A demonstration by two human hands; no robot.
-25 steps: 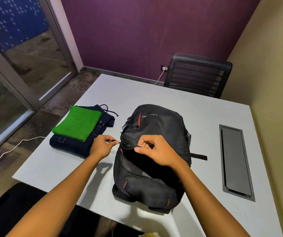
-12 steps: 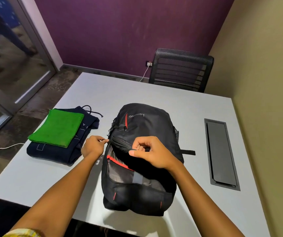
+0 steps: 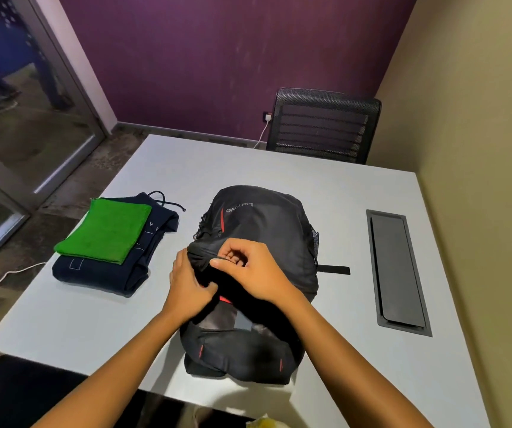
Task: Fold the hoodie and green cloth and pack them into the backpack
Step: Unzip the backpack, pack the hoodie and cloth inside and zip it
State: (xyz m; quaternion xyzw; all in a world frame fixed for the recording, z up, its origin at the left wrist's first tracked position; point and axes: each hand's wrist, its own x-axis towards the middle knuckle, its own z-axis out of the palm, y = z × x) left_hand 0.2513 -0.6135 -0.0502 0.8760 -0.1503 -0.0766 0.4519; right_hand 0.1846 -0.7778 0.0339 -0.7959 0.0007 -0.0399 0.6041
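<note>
A black backpack (image 3: 261, 217) with red trim lies flat in the middle of the white table (image 3: 279, 168). Its main compartment is partly unzipped, showing a grey lining. My right hand (image 3: 248, 270) pinches the upper flap edge near the zipper. My left hand (image 3: 188, 285) grips the fabric at the left side of the opening, fingers tucked into it. To the left lies the folded navy hoodie (image 3: 100, 273) with the folded green cloth (image 3: 106, 230) stacked on top, apart from both hands.
A black mesh chair (image 3: 322, 125) stands at the table's far side. A dark recessed cable tray (image 3: 398, 267) sits in the table on the right. A white cable (image 3: 1, 279) runs on the floor at left, by a glass door.
My left hand has moved right from the backpack's left edge into its opening. The opening is wider than a second ago. My right hand keeps hold of the flap.
</note>
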